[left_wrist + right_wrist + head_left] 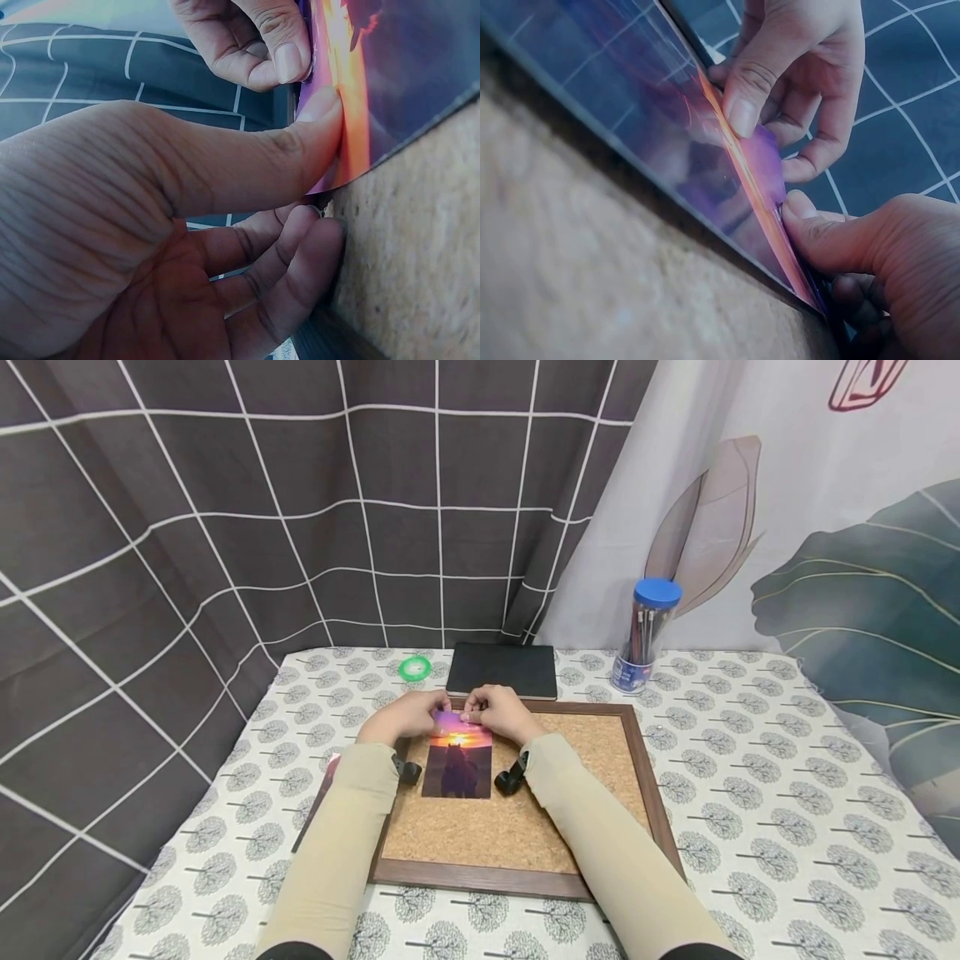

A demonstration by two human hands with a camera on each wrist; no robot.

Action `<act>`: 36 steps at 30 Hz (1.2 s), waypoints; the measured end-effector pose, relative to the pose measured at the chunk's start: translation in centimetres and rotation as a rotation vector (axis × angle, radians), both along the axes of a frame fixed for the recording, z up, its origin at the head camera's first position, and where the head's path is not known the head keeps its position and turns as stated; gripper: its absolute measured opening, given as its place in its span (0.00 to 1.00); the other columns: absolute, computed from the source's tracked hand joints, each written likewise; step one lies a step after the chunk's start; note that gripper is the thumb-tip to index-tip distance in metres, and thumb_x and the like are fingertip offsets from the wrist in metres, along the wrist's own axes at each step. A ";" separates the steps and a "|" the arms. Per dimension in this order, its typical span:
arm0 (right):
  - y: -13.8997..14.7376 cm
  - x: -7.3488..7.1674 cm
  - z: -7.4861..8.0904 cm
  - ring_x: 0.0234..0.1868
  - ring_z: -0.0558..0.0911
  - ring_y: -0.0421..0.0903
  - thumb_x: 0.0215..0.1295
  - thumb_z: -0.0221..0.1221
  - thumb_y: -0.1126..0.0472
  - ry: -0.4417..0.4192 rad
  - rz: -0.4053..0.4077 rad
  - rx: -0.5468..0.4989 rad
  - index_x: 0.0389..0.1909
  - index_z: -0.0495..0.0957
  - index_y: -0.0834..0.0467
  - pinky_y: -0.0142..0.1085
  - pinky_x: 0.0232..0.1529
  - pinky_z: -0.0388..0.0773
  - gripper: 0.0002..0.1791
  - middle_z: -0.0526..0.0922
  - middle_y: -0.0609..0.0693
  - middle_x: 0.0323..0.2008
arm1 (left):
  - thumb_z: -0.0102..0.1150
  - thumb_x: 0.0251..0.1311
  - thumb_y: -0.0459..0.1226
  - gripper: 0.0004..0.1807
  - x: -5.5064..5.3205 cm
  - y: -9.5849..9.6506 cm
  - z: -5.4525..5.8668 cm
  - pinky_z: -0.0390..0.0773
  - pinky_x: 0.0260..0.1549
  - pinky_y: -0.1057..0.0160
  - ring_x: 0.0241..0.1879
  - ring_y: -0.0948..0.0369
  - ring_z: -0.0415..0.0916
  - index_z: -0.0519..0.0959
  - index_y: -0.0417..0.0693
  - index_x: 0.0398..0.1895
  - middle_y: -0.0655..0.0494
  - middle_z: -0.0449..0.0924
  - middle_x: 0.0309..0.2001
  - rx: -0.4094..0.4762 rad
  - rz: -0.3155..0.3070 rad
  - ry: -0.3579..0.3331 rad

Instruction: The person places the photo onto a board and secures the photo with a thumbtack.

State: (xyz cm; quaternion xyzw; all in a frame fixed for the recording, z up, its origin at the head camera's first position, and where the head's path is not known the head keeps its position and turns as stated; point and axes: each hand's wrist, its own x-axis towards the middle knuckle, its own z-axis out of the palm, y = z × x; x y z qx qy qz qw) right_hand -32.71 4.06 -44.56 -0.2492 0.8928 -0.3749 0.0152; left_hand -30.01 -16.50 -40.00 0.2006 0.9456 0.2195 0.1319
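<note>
A glossy photo [456, 768] of a horse's dark shape against a purple and orange sunset lies over the left part of a wood-framed cork board [592, 760]. My left hand [408, 717] pinches its far edge near the left corner, the thumb [319, 120] on the picture side and the other fingers beyond the edge. Close beside it, my right hand [501, 712] pinches the same edge toward the right corner. In the right wrist view the photo [667, 150] bows up off the cork, and my right thumb [810, 225] sits right at its edge.
Behind the board lies a black notebook [501, 670], with a green tape roll [415, 668] to its left. A blue-lidded clear tube of pencils [645, 639] stands at the back right. Another picture [318, 797] lies partly under the left sleeve. A gridded curtain [390, 510] hangs behind the table.
</note>
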 end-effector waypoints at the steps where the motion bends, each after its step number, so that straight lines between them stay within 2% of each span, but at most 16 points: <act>1: 0.0 0.0 0.0 0.32 0.75 0.42 0.62 0.70 0.58 -0.003 -0.002 0.000 0.28 0.83 0.53 0.34 0.37 0.72 0.06 0.79 0.46 0.29 | 0.67 0.55 0.31 0.16 0.0 0.0 0.0 0.73 0.39 0.58 0.37 0.56 0.72 0.77 0.47 0.47 0.53 0.79 0.37 -0.002 0.000 0.002; 9: -0.1 0.0 0.1 0.32 0.74 0.41 0.60 0.71 0.58 -0.013 -0.015 0.003 0.28 0.83 0.53 0.34 0.36 0.71 0.06 0.79 0.45 0.27 | 0.67 0.55 0.31 0.16 0.0 0.0 -0.2 0.72 0.37 0.59 0.36 0.56 0.72 0.77 0.47 0.47 0.53 0.78 0.37 0.007 0.003 -0.002; 20: -0.4 -0.1 0.1 0.28 0.74 0.40 0.60 0.70 0.61 0.026 -0.023 0.018 0.27 0.83 0.53 0.33 0.34 0.70 0.05 0.79 0.44 0.24 | 0.65 0.51 0.28 0.18 -0.1 0.0 -0.1 0.71 0.33 0.61 0.34 0.57 0.71 0.77 0.48 0.46 0.54 0.76 0.33 0.012 0.000 0.006; 36: 0.0 0.1 -0.1 0.30 0.75 0.41 0.62 0.67 0.60 0.005 -0.026 -0.011 0.28 0.82 0.52 0.33 0.34 0.71 0.04 0.79 0.46 0.27 | 0.67 0.52 0.29 0.18 -0.2 -0.1 -0.1 0.74 0.35 0.60 0.35 0.56 0.73 0.77 0.44 0.47 0.52 0.78 0.35 0.030 -0.023 0.024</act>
